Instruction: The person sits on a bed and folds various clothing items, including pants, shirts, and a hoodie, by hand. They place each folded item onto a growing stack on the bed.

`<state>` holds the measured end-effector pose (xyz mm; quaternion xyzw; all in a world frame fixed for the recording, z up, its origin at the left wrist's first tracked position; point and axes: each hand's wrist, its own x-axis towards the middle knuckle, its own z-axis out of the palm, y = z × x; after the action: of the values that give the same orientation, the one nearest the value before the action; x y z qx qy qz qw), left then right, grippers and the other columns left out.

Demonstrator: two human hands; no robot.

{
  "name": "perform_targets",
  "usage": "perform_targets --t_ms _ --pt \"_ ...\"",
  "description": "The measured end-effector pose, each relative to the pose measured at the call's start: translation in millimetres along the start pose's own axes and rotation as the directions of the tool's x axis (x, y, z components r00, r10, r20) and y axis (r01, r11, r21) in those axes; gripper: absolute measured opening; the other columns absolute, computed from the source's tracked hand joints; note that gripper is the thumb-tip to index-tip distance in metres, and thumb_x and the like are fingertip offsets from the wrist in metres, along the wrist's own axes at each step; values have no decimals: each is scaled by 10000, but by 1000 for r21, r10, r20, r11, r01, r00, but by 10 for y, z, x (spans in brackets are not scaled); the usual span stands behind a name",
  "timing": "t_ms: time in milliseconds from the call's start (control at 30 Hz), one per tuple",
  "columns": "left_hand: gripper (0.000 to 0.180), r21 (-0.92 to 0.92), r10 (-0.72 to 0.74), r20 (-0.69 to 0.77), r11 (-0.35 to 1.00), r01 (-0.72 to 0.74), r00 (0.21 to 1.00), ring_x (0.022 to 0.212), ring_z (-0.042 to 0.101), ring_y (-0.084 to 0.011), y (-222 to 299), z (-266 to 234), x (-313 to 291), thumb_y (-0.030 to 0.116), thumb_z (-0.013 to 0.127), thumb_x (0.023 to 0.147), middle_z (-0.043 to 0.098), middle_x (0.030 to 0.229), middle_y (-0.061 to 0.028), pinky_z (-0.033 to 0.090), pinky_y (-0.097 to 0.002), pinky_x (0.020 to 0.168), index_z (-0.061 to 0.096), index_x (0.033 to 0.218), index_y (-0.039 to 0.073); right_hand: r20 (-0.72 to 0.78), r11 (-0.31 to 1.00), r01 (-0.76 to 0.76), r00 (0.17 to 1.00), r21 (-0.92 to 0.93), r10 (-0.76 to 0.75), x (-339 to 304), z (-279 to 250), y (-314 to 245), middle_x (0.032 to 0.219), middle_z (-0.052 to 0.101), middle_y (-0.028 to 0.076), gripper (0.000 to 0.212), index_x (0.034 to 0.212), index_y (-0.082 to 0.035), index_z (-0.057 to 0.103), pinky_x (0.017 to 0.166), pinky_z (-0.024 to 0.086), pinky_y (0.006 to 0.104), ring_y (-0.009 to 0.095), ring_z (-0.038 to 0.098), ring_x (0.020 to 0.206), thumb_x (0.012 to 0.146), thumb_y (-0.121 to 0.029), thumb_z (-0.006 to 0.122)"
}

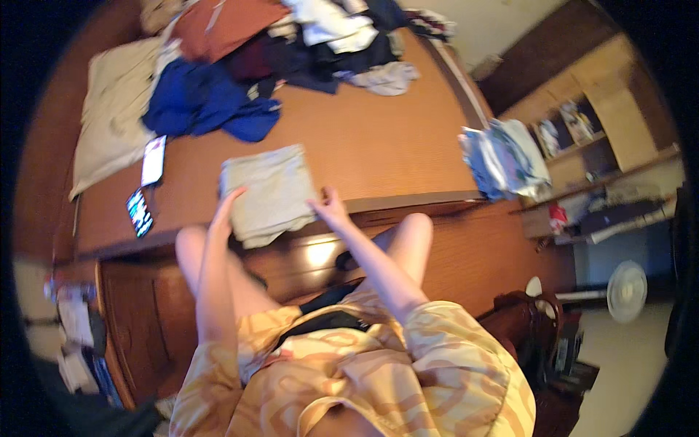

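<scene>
Ok, folded gray cloth (271, 191) btwn 2 hands (228, 210) (332, 210)

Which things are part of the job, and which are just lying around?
Job: folded pale-grey cloth; left hand and right hand at its edges; probably the heaped clothes.
Lying around: upper phone, lower phone, beige pillow.

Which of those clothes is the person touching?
The folded pale grey cloth, between the left hand and right hand; the heaped clothes and the blue-white pile lie apart.
</scene>
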<state>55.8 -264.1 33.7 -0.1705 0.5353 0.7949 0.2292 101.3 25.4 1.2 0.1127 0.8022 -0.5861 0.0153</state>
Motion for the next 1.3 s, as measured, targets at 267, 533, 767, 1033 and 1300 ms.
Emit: perform_targets --t_ms 267,533,767,1033,1300 --pt "670 41 0 68 999 -3 998 1069 526 -257 193 486 -345 344 666 742 527 1201 -130 421 -371 910 423 1278 24 438 809 -481 841 338 317 -146 -431 -33 776 595 -23 297 1007 -84 609 630 482 242 95 571 688 784 -256 704" --pt "545 -125 104 203 989 -79 974 967 568 -256 496 1647 -551 325 636 758 582 1081 -122 463 -370 850 490 1190 26 445 599 -580 813 553 376 -556 -784 -206 1197 511 41 721 1318 -164 358 896 387 383 177 482 1093 753 -457 697" --pt "552 -71 4 384 997 25 923 975 571 -258 702 2620 -792 293 620 777 567 1083 -149 469 -382 852 454 1205 -14 335 411 -330 940 850 63 -716 -1945 -822 1254 501 105 565 1294 -66 383 927 453 387 216 518 1117 837 -259 654" --pt "592 14 -63 404 998 62 913 1057 539 -210 103 3764 -324 263 664 780 523 1195 -131 440 -342 913 420 1252 0 -27 781 -32 998 624 62 -328 -3519 -723 1065 620 102 485 1162 13 532 850 470 303 181 597 947 748 -156 721" --pt "656 -62 64 747 998 -27 661 1217 424 -223 77 6167 198 325 641 841 445 1317 -130 331 -375 1038 351 1312 -29 -349 953 -168 935 -254 71 129 -6160 -1641 1005 628 68 571 1119 -30 589 809 457 299 160 586 860 711 -402 736"
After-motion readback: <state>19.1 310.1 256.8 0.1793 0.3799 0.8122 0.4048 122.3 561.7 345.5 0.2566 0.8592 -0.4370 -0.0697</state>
